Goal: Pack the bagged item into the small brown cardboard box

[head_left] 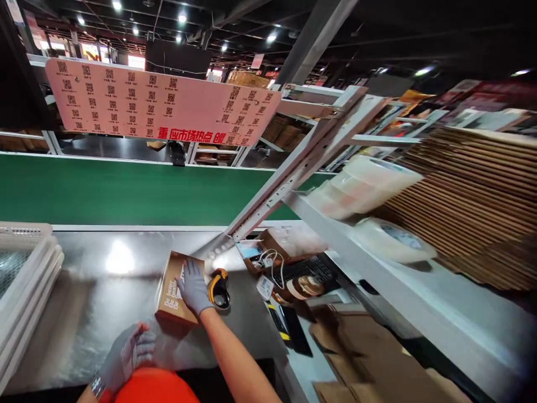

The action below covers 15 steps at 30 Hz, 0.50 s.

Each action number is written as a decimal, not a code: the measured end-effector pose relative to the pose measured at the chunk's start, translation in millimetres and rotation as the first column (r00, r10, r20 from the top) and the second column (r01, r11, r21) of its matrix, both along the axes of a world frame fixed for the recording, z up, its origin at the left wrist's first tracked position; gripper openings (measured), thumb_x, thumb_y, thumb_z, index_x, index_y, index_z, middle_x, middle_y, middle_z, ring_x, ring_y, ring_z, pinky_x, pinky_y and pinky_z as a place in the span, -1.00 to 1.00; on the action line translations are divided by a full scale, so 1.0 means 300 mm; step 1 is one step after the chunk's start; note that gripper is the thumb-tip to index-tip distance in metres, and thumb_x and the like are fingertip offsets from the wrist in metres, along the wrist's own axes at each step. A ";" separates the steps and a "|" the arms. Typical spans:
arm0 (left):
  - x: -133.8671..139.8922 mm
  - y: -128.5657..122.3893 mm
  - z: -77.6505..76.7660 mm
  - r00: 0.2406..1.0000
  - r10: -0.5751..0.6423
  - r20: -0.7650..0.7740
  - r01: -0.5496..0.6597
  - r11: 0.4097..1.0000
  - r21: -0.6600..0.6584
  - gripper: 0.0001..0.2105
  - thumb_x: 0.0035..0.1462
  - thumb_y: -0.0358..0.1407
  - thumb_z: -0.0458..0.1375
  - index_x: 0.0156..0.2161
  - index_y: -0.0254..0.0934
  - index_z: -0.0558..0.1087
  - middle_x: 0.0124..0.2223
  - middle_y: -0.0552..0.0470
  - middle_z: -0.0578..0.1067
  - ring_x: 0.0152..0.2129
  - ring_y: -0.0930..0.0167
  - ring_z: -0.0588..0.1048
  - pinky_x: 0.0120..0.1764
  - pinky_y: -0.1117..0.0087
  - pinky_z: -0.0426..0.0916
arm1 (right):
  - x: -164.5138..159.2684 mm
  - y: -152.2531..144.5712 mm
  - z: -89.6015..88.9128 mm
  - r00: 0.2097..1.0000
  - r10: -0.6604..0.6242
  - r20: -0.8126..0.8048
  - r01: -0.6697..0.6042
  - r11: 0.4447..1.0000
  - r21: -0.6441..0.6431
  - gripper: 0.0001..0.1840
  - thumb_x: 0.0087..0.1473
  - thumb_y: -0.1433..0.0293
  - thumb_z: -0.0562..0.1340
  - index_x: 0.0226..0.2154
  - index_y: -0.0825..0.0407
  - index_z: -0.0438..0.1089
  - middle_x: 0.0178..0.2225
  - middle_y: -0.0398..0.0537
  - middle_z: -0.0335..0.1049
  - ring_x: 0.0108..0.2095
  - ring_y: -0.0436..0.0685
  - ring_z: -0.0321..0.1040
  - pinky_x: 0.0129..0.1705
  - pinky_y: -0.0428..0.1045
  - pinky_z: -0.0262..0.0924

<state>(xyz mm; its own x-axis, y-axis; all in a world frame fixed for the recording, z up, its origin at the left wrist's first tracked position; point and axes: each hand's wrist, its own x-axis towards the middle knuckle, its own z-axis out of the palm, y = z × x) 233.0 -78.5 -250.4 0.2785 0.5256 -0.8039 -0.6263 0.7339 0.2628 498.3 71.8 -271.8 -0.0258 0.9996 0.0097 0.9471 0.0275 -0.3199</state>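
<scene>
Right hand (193, 288) lies flat, fingers spread, on top of cardboard box (179, 288) on steel table (96, 302); no grasp. Left hand (126, 355), at box's 7 o'clock, loosely curled, empty. Box print partly legible: "better". Yellow-black scanner (220, 288) at box's 3 o'clock.

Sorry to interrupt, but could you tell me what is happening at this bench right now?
A person in grey gloves is working at a steel packing bench beside a green conveyor belt. The right hand lies flat on top of a small cardboard box, next to a yellow and black handheld scanner. The left hand rests on the bench near the person's body, holding nothing visible. Rolls of tape sit on the shelf to the right.
</scene>
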 end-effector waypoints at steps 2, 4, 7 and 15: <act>0.028 0.003 0.026 0.998 0.023 -0.060 -0.023 1.000 0.003 -0.75 0.55 -0.25 0.28 -0.25 -0.28 0.59 -0.36 -0.14 0.67 -0.51 0.34 0.65 -0.44 0.44 0.55 | 0.001 0.003 -0.012 0.997 0.019 -0.078 -0.020 1.000 -0.008 -0.14 0.43 0.19 0.31 0.57 0.38 0.35 0.66 0.63 0.19 0.72 0.66 0.12 0.75 0.47 0.00; 0.063 0.006 0.045 0.996 0.025 -0.084 -0.026 0.999 -0.020 -0.74 0.55 -0.26 0.25 -0.26 -0.26 0.58 -0.38 -0.12 0.66 -0.52 0.33 0.65 -0.45 0.44 0.56 | 0.015 -0.003 -0.010 0.989 0.049 -0.140 -0.051 0.999 -0.009 -0.13 0.42 0.18 0.35 0.57 0.36 0.37 0.67 0.65 0.17 0.73 0.70 0.08 0.76 0.51 -0.09; 0.119 0.003 0.047 0.997 -0.005 -0.079 0.002 0.999 -0.042 -0.78 0.50 -0.26 0.30 -0.26 -0.25 0.58 -0.42 -0.09 0.63 -0.57 0.36 0.60 -0.49 0.47 0.50 | 0.041 -0.048 0.007 0.969 0.147 -0.197 -0.158 0.987 -0.042 -0.10 0.33 0.14 0.45 0.56 0.25 0.43 0.67 0.59 0.18 0.73 0.75 0.05 0.78 0.57 -0.23; 0.156 -0.031 -0.057 0.988 0.144 -0.062 -0.150 0.984 -0.094 -0.81 0.28 -0.24 0.49 -0.27 -0.18 0.57 -0.38 -0.04 0.63 -0.55 0.34 0.61 -0.46 0.45 0.45 | 0.151 -0.288 -0.005 0.750 0.603 -0.271 -0.660 0.709 -0.248 0.30 0.07 -0.11 0.60 0.69 -0.03 0.25 0.76 0.50 -0.20 0.78 0.87 -0.35 0.72 0.81 -0.49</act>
